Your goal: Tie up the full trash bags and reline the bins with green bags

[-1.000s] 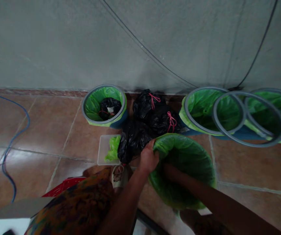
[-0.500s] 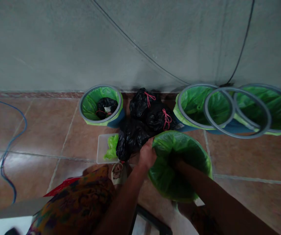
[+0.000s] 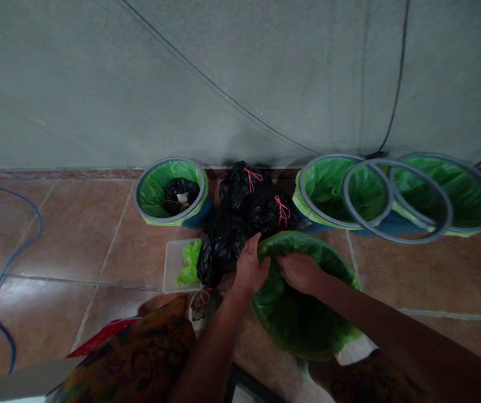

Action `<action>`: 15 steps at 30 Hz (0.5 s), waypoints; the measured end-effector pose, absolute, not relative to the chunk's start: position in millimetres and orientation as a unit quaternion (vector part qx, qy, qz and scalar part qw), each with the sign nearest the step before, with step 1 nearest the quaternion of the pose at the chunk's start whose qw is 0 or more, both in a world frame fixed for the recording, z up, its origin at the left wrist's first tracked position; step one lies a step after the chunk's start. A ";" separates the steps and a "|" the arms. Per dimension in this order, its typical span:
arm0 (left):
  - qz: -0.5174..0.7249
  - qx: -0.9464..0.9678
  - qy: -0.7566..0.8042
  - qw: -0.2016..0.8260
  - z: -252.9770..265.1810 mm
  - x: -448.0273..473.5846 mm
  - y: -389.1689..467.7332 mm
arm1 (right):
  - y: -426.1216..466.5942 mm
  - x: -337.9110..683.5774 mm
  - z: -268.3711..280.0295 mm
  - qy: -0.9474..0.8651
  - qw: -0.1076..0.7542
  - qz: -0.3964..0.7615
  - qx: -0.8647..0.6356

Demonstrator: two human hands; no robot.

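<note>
A bin lined with a green bag stands between my feet, and its green bin liner covers the rim and the inside. At the liner's left edge, my left hand is closed, pinching the bag with the thumb on the inner side. My right hand reaches in just below the rim, near the left hand. Its fingers are bent against the liner's upper left wall and seem to grip the plastic; the fingertips are partly hidden.
Tied black garbage bags lie beyond my left hand. Lined bins stand along the wall, one on the left and two on the right. A loose grey ring rests across the right pair. A clear tray holds folded green bags.
My right hand has come up from deep inside the bin to its left wall, beside the left hand. My left hand stays at the rim. The view has shifted slightly.
</note>
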State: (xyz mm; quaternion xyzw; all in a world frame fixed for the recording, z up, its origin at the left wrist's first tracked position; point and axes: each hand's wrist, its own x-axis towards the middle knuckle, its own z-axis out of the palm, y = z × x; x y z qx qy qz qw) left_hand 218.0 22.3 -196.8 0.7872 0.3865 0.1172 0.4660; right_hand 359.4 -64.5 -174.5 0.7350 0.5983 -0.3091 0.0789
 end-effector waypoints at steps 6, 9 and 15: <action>0.081 0.790 0.374 0.480 -201.7 219.3 17.7 | -40.4 373.8 -224.8 0.497 0.103 -0.365 0.780; 0.062 0.789 0.390 0.470 -201.2 218.8 15.9 | -44.7 377.8 -246.1 0.479 0.067 -0.371 0.793; 0.054 0.761 0.433 0.480 -193.4 216.9 16.8 | -71.2 387.5 -229.6 0.535 0.051 -0.369 0.758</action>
